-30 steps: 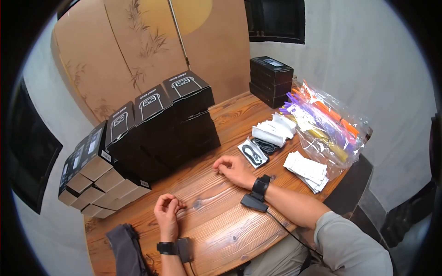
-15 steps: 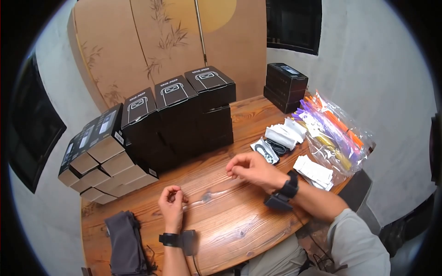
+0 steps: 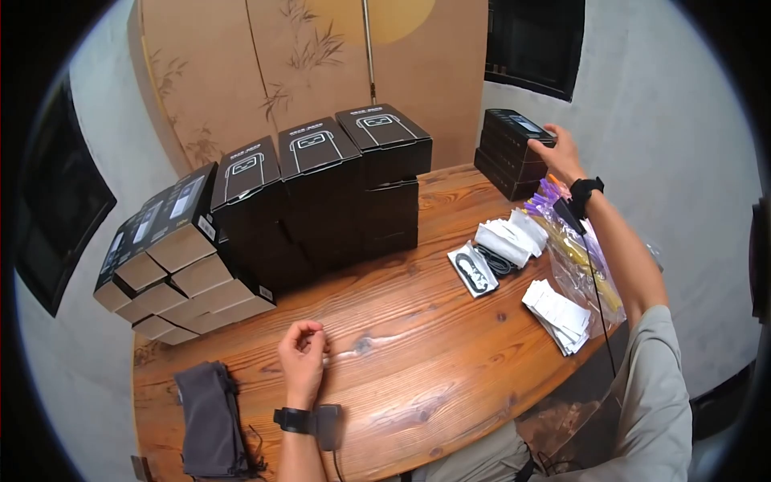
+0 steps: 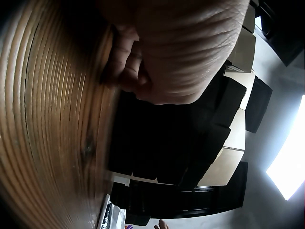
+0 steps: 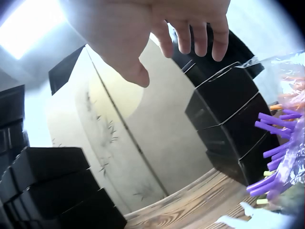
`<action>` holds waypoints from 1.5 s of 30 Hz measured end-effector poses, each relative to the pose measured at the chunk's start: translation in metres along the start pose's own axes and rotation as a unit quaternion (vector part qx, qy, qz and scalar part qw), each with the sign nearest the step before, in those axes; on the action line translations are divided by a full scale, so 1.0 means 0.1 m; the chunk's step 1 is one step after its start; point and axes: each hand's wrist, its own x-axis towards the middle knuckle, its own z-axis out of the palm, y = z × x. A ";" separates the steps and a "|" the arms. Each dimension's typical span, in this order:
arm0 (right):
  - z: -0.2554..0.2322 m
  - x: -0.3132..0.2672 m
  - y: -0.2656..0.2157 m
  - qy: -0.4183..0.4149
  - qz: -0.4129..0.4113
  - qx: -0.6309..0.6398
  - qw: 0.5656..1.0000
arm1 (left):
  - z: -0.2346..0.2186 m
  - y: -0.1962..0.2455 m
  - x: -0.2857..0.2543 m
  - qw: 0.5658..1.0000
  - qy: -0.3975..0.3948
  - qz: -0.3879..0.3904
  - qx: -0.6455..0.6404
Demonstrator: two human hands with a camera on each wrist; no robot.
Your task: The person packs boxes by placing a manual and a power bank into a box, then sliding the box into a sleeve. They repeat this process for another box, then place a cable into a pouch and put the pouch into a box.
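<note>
At the back right of the table, my right hand (image 3: 560, 153) reaches to a small stack of black boxes (image 3: 506, 145). In the right wrist view its thumb stands apart from the spread fingers (image 5: 200, 40), which overlap the top black box (image 5: 224, 90) there. No box is enclosed by that hand. My left hand (image 3: 303, 357) rests at the front middle of the wooden table (image 3: 426, 353), fingers loosely curled, holding nothing. Beyond it, in the left wrist view, dark boxes (image 4: 167, 138) rise behind the left hand (image 4: 181, 52).
A large stack of black boxes (image 3: 321, 209) fills the back left. Grey cloth pouches (image 3: 210, 422) lie front left. On the right are a bagged cable (image 3: 474, 269), white packets (image 3: 514, 237), white paper slips (image 3: 558, 313) and a clear bag of coloured strips (image 3: 574, 249).
My right hand has moved from the middle of the table up and right to the small box stack, its fingers opening. The left hand stays in place. The head view has shifted slightly.
</note>
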 end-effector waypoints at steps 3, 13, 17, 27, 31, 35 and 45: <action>0.09 0.09 0.13 0.012 0.018 -0.041 0.999 | 0.01 0.03 -0.01 1.000 0.002 -0.015 0.000; 0.31 0.26 0.15 -0.036 0.128 -0.067 0.989 | 0.00 0.01 0.01 0.999 0.006 -0.037 -0.018; 0.37 0.32 0.39 -0.088 0.118 -0.044 0.988 | 0.00 -0.02 0.02 1.000 0.019 -0.024 0.000; -0.09 0.21 0.10 -0.003 0.095 -0.116 0.989 | -0.02 -0.04 0.03 0.999 0.013 -0.007 0.048; -0.64 0.02 -0.11 -0.018 0.046 -0.065 0.997 | -0.03 -0.09 0.04 0.999 0.012 0.002 0.033; -1.31 -0.37 -0.51 -0.029 -0.030 -0.001 0.999 | -0.02 -0.12 0.04 0.999 0.021 0.015 0.028; -1.61 -2.18 -1.96 -0.244 -0.124 0.134 0.952 | -0.07 0.03 -0.02 0.996 0.027 0.017 -0.085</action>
